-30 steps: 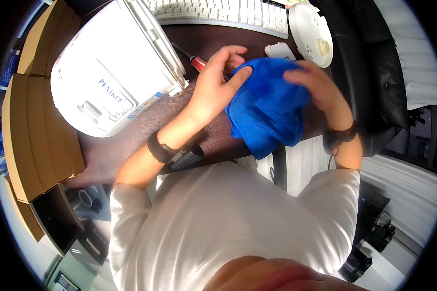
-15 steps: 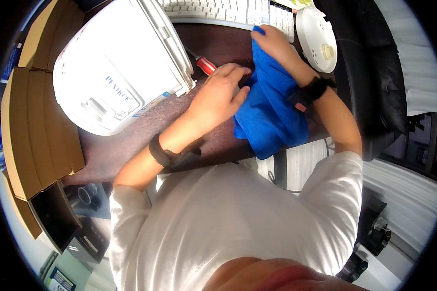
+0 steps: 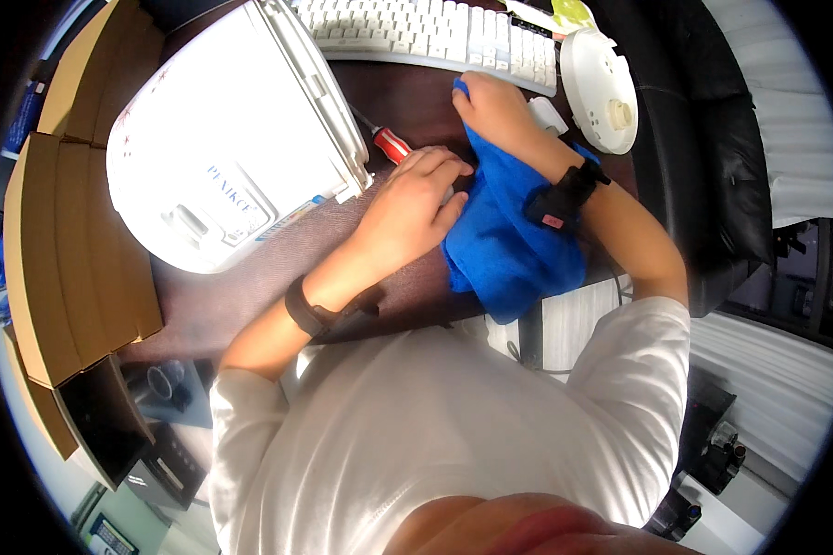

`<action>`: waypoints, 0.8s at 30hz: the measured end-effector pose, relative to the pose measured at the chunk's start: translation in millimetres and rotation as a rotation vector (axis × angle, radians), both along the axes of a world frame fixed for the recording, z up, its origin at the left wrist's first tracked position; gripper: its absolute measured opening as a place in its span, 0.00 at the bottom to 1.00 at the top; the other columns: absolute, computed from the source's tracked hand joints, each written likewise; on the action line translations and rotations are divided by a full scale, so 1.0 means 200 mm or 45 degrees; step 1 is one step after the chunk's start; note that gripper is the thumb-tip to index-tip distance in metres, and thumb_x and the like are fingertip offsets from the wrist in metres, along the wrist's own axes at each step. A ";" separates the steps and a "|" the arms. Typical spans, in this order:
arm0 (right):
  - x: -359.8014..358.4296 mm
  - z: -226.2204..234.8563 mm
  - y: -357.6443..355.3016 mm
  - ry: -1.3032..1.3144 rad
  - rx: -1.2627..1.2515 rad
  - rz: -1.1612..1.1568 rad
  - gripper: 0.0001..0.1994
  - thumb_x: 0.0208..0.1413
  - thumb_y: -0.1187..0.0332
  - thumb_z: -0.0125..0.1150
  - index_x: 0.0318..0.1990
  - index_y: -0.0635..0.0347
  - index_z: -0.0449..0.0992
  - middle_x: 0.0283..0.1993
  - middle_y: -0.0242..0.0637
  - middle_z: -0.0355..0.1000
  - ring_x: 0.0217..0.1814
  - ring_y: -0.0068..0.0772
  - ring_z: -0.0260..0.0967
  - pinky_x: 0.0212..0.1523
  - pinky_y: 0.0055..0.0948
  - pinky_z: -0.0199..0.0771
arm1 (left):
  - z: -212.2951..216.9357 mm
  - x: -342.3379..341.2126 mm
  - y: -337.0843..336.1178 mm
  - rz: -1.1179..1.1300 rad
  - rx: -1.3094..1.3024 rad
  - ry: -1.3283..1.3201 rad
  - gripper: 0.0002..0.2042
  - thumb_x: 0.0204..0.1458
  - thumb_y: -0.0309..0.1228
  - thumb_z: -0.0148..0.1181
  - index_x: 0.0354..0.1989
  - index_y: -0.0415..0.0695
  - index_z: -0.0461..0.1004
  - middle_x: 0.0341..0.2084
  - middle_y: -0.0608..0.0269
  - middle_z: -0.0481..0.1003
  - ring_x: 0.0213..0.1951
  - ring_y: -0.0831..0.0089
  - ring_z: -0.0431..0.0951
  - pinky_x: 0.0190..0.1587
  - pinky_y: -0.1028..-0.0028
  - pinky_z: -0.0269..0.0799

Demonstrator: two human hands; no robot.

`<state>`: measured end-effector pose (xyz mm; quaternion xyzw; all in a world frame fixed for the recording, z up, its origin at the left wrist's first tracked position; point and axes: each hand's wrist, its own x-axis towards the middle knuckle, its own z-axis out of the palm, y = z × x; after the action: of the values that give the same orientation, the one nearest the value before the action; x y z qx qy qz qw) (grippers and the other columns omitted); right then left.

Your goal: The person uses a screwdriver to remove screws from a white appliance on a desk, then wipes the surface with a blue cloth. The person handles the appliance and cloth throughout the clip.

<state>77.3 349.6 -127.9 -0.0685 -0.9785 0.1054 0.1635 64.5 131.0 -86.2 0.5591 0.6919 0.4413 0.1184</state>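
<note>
A blue cloth [image 3: 509, 250] lies spread on the dark brown desk [image 3: 250, 296], hanging a little over its near edge. My left hand [image 3: 412, 208] lies flat with its fingers pressed on the cloth's left edge. My right hand [image 3: 492, 109] grips the cloth's far corner beside a white keyboard [image 3: 416, 32]. A red-handled screwdriver [image 3: 391, 143] lies just beyond my left hand, touching a big white appliance [image 3: 222, 139].
A white round disc-shaped part [image 3: 600, 88] and a small white piece [image 3: 548, 113] lie to the right of the keyboard. Cardboard boxes [image 3: 60, 240] stand at the left. A black chair [image 3: 713, 166] is at the right. Dark equipment sits on the floor at lower left.
My right hand has carried the cloth's corner away from me toward the keyboard, stretching the cloth out. My left hand slid onto the cloth's left edge.
</note>
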 end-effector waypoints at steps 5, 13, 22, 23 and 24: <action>0.03 0.04 -0.03 -0.026 0.150 -0.039 0.10 0.51 0.65 0.55 0.33 0.63 0.72 0.35 0.45 0.71 0.38 0.49 0.71 0.38 0.43 0.73 | -0.02 0.00 0.01 0.101 -0.021 -0.021 0.14 0.49 0.24 0.55 0.45 0.35 0.69 0.43 0.45 0.71 0.48 0.50 0.70 0.52 0.64 0.65; 0.12 -0.01 0.01 0.110 0.113 0.180 0.10 0.50 0.67 0.55 0.37 0.64 0.70 0.42 0.46 0.68 0.46 0.50 0.67 0.48 0.41 0.67 | 0.16 -0.02 0.14 0.372 0.079 -0.109 0.17 0.50 0.24 0.53 0.50 0.35 0.68 0.43 0.42 0.73 0.47 0.49 0.74 0.49 0.66 0.69; 0.12 -0.01 -0.01 0.142 0.073 0.077 0.12 0.51 0.65 0.55 0.38 0.65 0.72 0.43 0.45 0.70 0.48 0.46 0.67 0.49 0.40 0.66 | 0.80 -0.39 0.36 0.021 -0.840 0.821 0.25 0.38 0.38 0.69 0.44 0.37 0.72 0.36 0.47 0.75 0.42 0.55 0.76 0.45 0.64 0.70; 0.18 -0.03 0.06 0.137 0.083 0.013 0.12 0.51 0.65 0.56 0.38 0.65 0.72 0.43 0.45 0.70 0.48 0.46 0.67 0.49 0.40 0.66 | 0.75 -0.54 0.55 -0.132 -0.877 0.950 0.28 0.35 0.40 0.71 0.45 0.37 0.72 0.38 0.47 0.75 0.44 0.55 0.76 0.47 0.64 0.69; 0.16 -0.03 0.03 0.170 0.065 0.046 0.12 0.50 0.65 0.56 0.38 0.65 0.72 0.42 0.45 0.70 0.48 0.45 0.67 0.49 0.40 0.66 | 0.72 -0.66 0.61 -0.196 -0.971 0.999 0.33 0.32 0.41 0.72 0.48 0.36 0.70 0.41 0.45 0.74 0.47 0.54 0.74 0.49 0.64 0.68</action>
<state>109.0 356.3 -133.4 -0.0395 -0.9688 0.0877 0.2282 -66.7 253.6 58.0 0.6480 0.7520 -0.0921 0.0777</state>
